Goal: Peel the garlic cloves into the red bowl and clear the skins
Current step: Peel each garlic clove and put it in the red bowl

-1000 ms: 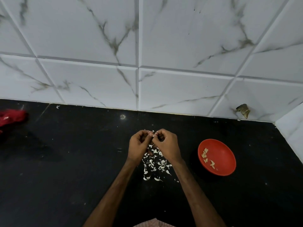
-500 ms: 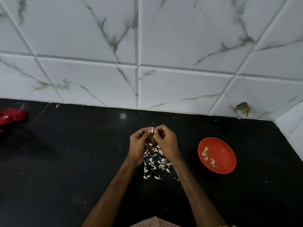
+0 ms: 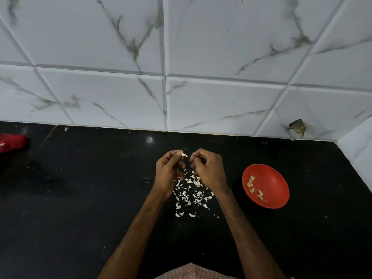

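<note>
The left hand [image 3: 168, 174] pinches a small pale garlic clove [image 3: 183, 154] between thumb and fingertips, the other fingers curled in. Just beside it, a narrow gap apart, the right hand [image 3: 209, 170] is curled loosely, fingertips drawn together; whether it grips anything cannot be told. Both hands hover above a scatter of white garlic skins [image 3: 190, 193] on the black worktop [image 3: 80, 218], nearer its back edge than the front. To the right, well apart from the skins, the red bowl [image 3: 271, 178] sits toward the back right corner, holding several peeled cloves [image 3: 253, 186]. A red cloth [image 3: 12, 141] lies at the left edge. White marbled tiles [image 3: 120, 47] rise behind.
</note>
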The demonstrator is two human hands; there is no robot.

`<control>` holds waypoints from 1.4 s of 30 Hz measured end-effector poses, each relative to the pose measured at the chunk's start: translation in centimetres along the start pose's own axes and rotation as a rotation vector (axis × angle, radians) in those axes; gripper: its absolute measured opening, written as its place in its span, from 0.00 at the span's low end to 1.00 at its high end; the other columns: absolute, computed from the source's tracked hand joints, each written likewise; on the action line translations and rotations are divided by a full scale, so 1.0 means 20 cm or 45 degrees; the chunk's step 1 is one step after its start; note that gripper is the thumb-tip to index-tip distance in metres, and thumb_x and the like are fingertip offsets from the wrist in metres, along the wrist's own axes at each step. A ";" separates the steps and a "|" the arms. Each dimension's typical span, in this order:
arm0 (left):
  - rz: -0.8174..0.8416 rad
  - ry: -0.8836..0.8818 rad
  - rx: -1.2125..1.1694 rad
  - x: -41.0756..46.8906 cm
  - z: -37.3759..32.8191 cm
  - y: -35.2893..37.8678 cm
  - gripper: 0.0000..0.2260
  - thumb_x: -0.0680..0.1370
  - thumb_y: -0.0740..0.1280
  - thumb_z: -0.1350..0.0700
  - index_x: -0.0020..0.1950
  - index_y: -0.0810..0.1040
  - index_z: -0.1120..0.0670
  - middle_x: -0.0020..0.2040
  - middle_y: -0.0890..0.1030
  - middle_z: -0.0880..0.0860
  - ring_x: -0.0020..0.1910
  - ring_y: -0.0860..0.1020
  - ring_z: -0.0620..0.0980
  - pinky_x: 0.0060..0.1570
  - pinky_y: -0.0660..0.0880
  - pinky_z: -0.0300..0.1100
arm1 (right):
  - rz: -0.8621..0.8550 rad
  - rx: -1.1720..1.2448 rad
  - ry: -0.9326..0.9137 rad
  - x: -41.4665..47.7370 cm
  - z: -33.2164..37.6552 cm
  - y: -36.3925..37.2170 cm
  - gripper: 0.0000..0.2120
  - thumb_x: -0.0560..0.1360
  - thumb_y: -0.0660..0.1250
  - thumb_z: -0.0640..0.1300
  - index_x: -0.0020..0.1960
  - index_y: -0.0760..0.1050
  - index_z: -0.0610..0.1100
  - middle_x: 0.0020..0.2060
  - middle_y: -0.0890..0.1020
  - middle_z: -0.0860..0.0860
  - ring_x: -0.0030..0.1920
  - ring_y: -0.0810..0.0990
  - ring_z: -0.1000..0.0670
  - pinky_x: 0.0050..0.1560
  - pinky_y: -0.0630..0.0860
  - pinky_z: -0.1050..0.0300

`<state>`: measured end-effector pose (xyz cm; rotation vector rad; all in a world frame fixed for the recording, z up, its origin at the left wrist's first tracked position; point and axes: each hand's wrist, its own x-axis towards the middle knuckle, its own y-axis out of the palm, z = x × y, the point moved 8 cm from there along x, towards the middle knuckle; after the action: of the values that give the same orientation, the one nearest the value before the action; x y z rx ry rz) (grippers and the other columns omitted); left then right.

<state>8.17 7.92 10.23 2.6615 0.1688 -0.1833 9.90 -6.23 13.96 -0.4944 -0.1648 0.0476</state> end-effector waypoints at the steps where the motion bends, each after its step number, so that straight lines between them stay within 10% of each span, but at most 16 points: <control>1: 0.003 -0.002 0.014 0.00 0.00 0.01 0.06 0.82 0.63 0.61 0.49 0.78 0.60 0.34 0.76 0.53 0.30 0.74 0.45 0.21 0.67 0.36 | 0.014 -0.015 -0.023 0.00 0.02 0.01 0.09 0.78 0.66 0.35 0.41 0.80 0.43 0.32 0.81 0.54 0.31 0.80 0.54 0.34 0.81 0.52; 5: 0.009 -0.053 -0.025 0.00 0.02 0.02 0.06 0.82 0.63 0.59 0.51 0.77 0.61 0.34 0.74 0.54 0.29 0.72 0.44 0.21 0.66 0.35 | 0.052 -0.091 -0.116 -0.01 0.06 0.03 0.13 0.80 0.68 0.48 0.40 0.80 0.42 0.30 0.80 0.53 0.30 0.78 0.54 0.32 0.76 0.56; 10: -0.030 -0.144 -0.219 0.01 0.03 0.03 0.07 0.81 0.64 0.58 0.45 0.77 0.56 0.36 0.77 0.51 0.31 0.74 0.42 0.22 0.65 0.33 | -0.028 -0.120 -0.286 0.01 0.10 0.01 0.06 0.77 0.69 0.35 0.53 0.81 0.40 0.48 0.83 0.50 0.48 0.81 0.56 0.50 0.76 0.68; 18: -0.010 -0.159 -0.168 0.00 0.02 0.06 0.04 0.81 0.65 0.59 0.47 0.77 0.57 0.37 0.78 0.53 0.29 0.75 0.43 0.20 0.67 0.34 | -0.082 -0.214 -0.426 -0.01 0.16 0.00 0.02 0.77 0.68 0.38 0.50 0.78 0.40 0.44 0.81 0.50 0.42 0.80 0.53 0.42 0.80 0.52; 42: -0.002 0.138 0.234 -0.01 -0.09 0.10 0.05 0.80 0.68 0.61 0.49 0.78 0.63 0.38 0.78 0.60 0.29 0.75 0.46 0.18 0.67 0.36 | -0.103 0.108 -0.281 0.01 0.14 -0.07 0.02 0.74 0.72 0.33 0.44 0.80 0.39 0.36 0.82 0.51 0.35 0.83 0.53 0.37 0.78 0.62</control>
<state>8.41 6.96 12.63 2.8561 0.1970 -0.0571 9.65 -6.09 17.01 -0.3971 -0.3970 0.0293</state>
